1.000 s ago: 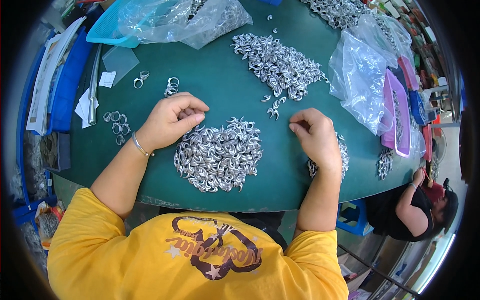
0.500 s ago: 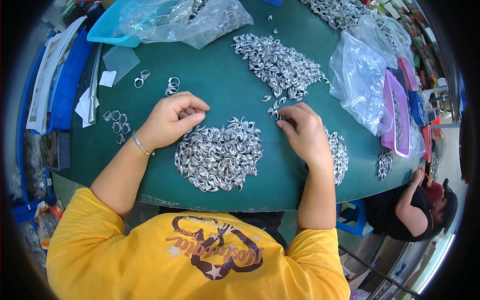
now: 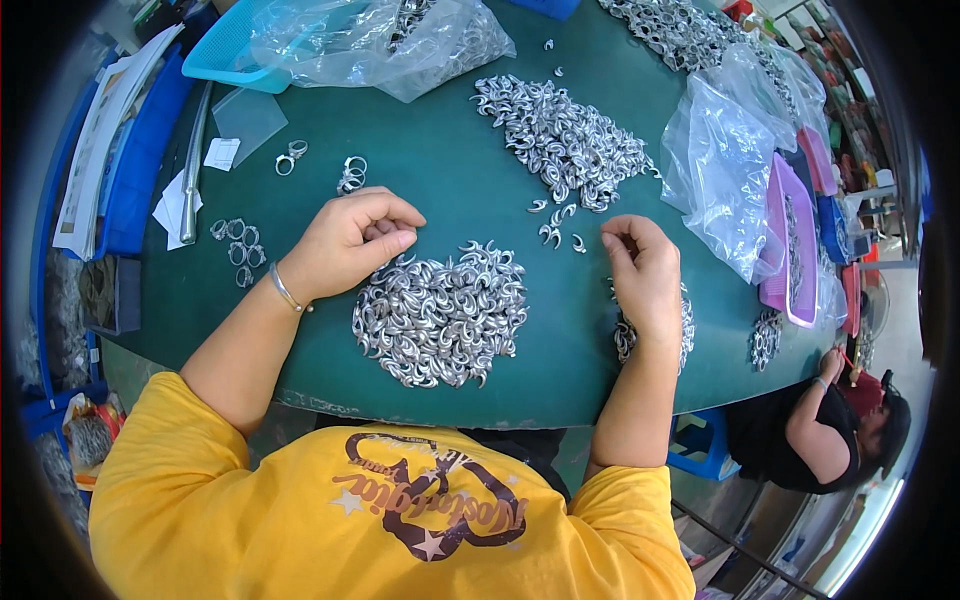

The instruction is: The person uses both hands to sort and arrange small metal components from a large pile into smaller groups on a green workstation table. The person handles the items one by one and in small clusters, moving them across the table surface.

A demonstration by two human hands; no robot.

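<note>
A heap of small silver crescent-shaped metal pieces [image 3: 440,318] lies in front of me on the green tabletop. At its upper left edge is my left hand [image 3: 362,238], fingers curled and thumb close to the forefinger; whatever is inside is hidden. My right hand [image 3: 645,275] is above another small heap of metal pieces [image 3: 686,330], which it partly covers. Its thumb and forefinger are drawn together, and anything between them is too small to make out. A few loose crescents [image 3: 552,232] lie left of that hand, below a larger heap of crescents [image 3: 570,140].
Silver rings [image 3: 238,245] lie at left, with more rings [image 3: 352,175] beyond my left hand. A turquoise basket [image 3: 225,55] and a clear bag [image 3: 380,50] stand at the back. On the right are a plastic bag [image 3: 715,160], a pink tray [image 3: 775,290] and a seated person [image 3: 820,435].
My right hand has moved right and slightly nearer, away from the loose crescents and over the small right heap. The loose crescents have shifted a little. My left hand has barely moved.
</note>
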